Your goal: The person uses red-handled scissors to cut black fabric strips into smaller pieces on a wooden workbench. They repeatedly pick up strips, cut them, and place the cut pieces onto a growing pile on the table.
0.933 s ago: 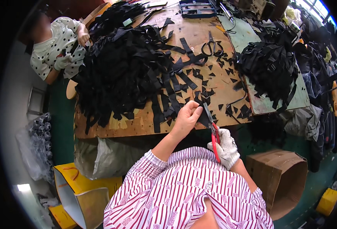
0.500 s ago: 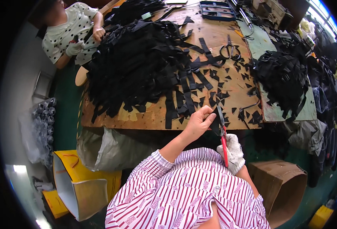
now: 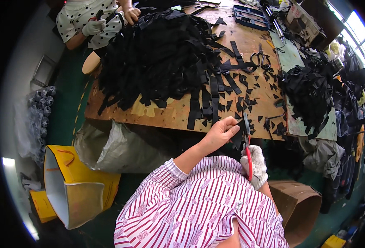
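Note:
My bare left hand (image 3: 220, 134) pinches a black webbing strip (image 3: 238, 135) just past the table's front edge, and the strip's lower end hangs down. In my right hand (image 3: 258, 166), which wears a white knitted glove, is a pair of scissors (image 3: 248, 159) with red handles. Their blades point away from me, alongside the strip. How far the blades are apart is hard to make out. Beyond my hands, small black triangular offcuts (image 3: 248, 101) are scattered over the wooden table (image 3: 172, 108). To their left lies a big heap of black webbing strips (image 3: 157, 58).
A second black heap (image 3: 308, 97) lies on a green board at right. Black-handled scissors (image 3: 260, 60) and a blue tray (image 3: 250, 17) lie farther back. Across the table, a co-worker's gloved hand (image 3: 93, 27) holds a tool. A yellow box (image 3: 83, 177) and a cardboard box (image 3: 294, 206) stand below.
The whole view has shifted, so the table and heaps sit somewhat differently in it. My left hand still pinches the strip, and the red scissors remain beside it in my right hand.

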### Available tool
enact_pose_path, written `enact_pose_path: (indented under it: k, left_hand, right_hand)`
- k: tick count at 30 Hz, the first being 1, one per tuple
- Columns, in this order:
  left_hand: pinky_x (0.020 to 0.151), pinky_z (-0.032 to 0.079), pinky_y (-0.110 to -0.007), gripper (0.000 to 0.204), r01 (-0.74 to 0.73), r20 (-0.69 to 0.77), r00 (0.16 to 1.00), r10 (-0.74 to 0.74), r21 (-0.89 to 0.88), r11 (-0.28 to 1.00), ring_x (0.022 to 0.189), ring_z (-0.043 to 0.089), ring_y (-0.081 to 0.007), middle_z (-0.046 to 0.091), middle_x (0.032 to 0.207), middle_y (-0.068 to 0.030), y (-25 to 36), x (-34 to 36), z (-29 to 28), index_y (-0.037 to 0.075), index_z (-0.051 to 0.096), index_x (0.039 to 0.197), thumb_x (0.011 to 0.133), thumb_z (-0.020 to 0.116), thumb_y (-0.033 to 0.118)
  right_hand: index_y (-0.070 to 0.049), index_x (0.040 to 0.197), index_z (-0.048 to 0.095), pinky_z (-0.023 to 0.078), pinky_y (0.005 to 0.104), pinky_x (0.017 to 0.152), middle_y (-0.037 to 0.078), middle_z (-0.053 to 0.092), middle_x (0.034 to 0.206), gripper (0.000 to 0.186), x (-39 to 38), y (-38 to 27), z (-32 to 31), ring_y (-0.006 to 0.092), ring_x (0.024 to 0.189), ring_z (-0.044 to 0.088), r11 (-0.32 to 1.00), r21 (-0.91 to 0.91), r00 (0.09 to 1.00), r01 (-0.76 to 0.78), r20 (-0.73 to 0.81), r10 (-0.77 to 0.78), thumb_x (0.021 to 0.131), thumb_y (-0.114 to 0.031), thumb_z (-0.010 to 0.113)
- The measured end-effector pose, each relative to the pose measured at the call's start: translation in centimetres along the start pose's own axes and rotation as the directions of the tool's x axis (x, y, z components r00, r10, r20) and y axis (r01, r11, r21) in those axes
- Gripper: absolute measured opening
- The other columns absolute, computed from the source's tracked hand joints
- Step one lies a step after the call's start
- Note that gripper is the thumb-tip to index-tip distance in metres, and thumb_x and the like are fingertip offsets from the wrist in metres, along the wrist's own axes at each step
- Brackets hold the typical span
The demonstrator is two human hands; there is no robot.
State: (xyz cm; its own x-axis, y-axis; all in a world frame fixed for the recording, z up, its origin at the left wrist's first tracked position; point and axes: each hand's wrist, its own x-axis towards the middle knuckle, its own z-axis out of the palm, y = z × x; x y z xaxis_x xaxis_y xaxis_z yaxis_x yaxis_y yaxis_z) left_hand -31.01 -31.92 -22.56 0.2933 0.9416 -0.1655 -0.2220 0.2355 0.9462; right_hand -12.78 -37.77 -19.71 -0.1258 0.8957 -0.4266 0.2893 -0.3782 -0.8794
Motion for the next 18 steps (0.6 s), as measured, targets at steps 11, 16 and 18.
enact_pose_path:
  k: [11,16,18]
  left_hand:
    - [0.050,0.034,-0.017,0.020,-0.075,0.226,0.970,0.091,-0.079,0.994,0.057,0.041,-0.0016,0.050,0.076,0.0034,2.7,-2.6,-1.0,0.002,0.047,0.109,0.091,0.053,0.006]
    - [0.046,0.031,-0.017,0.017,-0.087,0.108,0.990,0.089,-0.030,0.996,0.055,0.040,-0.0010,0.050,0.075,0.0034,3.6,-1.6,-1.3,0.001,0.051,0.106,0.090,0.054,0.007]
    - [0.044,0.030,-0.017,0.016,-0.047,0.052,0.997,0.054,-0.123,0.991,0.052,0.039,-0.0011,0.051,0.077,0.0032,2.9,-1.8,-1.8,0.002,0.051,0.104,0.089,0.055,0.007]
  right_hand:
    - [-0.006,0.105,0.045,0.042,0.0219,0.054,0.001,0.048,0.086,0.032,-1.1,1.9,0.0,0.0083,0.064,0.046,0.972,0.025,0.971,0.232,-0.068,-0.230,0.076,-0.003,0.058]
    - [-0.008,0.108,0.044,0.044,0.0248,0.055,0.002,0.049,0.084,0.031,1.3,2.6,-0.5,0.0094,0.064,0.048,0.942,0.108,0.947,0.317,0.026,-0.321,0.080,-0.002,0.056]
    - [-0.009,0.108,0.044,0.045,0.0279,0.055,0.003,0.049,0.082,0.028,2.3,2.1,0.3,0.0120,0.063,0.049,0.955,-0.163,0.969,0.246,0.027,-0.245,0.083,0.002,0.052]
